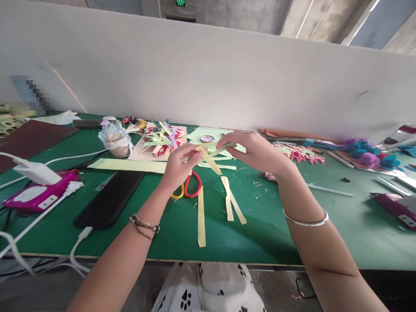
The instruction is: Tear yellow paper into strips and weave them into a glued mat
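Note:
My left hand [180, 162] pinches the end of a pale yellow paper strip [209, 159] above the green table [276, 225]. My right hand [251, 149] pinches a light green paper strip [224, 149] that crosses the yellow one; both hands are closed, close together. Below them lie red and yellow handled scissors [190, 187] and several loose yellow strips [201, 216]. A small roll of tape [207, 138] sits on pale green paper just behind my hands.
A black phone [108, 200] on a cable and a pink power strip [39, 195] with a white charger lie at the left. A pile of cut coloured strips [164, 141] and a wrapped basket [117, 141] stand behind. Coloured craft pieces [367, 156] lie right, below a white partition wall.

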Demonstrator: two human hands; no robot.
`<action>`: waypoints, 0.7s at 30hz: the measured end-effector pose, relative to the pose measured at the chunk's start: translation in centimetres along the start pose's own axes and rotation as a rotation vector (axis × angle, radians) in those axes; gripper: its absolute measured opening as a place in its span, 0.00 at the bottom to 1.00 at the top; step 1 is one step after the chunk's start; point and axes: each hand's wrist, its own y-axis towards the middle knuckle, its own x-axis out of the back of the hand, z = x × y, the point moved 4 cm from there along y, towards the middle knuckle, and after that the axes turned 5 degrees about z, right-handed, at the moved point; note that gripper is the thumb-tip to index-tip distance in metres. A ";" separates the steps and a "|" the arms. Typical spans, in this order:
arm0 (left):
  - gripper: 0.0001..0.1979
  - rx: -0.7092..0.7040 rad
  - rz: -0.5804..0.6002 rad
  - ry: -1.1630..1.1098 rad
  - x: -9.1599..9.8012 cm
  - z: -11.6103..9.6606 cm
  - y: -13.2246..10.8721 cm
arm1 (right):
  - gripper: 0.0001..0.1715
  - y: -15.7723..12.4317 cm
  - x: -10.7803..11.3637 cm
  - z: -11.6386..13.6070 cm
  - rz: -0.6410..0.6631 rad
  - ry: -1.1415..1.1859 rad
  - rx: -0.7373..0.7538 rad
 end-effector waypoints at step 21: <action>0.11 0.255 -0.147 -0.273 -0.5 1.7 -0.2 | 0.11 1.0 -1.8 -1.4 -0.109 0.524 -0.049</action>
